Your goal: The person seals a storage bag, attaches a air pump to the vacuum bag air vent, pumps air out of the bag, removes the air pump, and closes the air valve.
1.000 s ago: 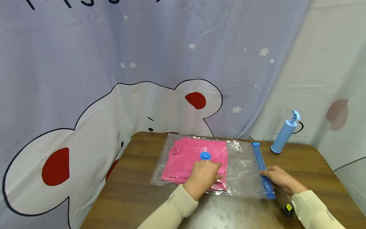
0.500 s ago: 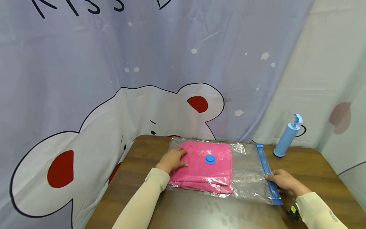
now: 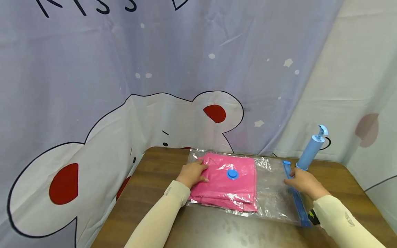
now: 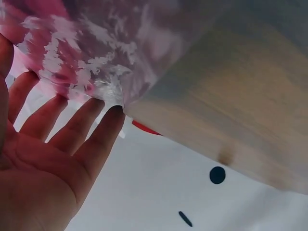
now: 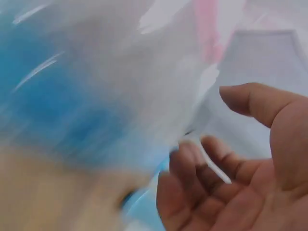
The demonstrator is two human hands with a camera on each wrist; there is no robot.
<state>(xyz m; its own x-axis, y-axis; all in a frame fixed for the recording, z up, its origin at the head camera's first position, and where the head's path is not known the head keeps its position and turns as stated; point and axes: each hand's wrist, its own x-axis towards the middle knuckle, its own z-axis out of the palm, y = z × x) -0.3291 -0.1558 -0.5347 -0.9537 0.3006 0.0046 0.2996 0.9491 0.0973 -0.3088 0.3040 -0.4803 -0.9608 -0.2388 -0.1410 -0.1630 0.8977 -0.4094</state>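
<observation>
A clear plastic vacuum bag point(image 3: 271, 199) lies flat on the table with folded pink cloth point(image 3: 217, 191) inside. A round blue valve point(image 3: 232, 174) sits on top over the cloth. My left hand point(image 3: 193, 173) rests on the bag's left side, fingers spread; the left wrist view shows the fingertips point(image 4: 114, 113) at the plastic's edge. Along the bag's right end runs a blue zip strip point(image 3: 299, 203) with a slider point(image 3: 286, 162) at its far end. My right hand point(image 3: 305, 182) is over the strip's upper half, fingers loosely bent, with a gap between thumb and fingers in the right wrist view.
A light blue hand pump point(image 3: 311, 151) stands at the back right, just beyond the right hand. Behind the brown table point(image 3: 149, 179) hangs a printed curtain point(image 3: 173, 120). The table's near part has a glossy sheen.
My left hand moved from over the cloth to the bag's left side. My right hand let go of the strip's lower half and moved up along it towards the slider.
</observation>
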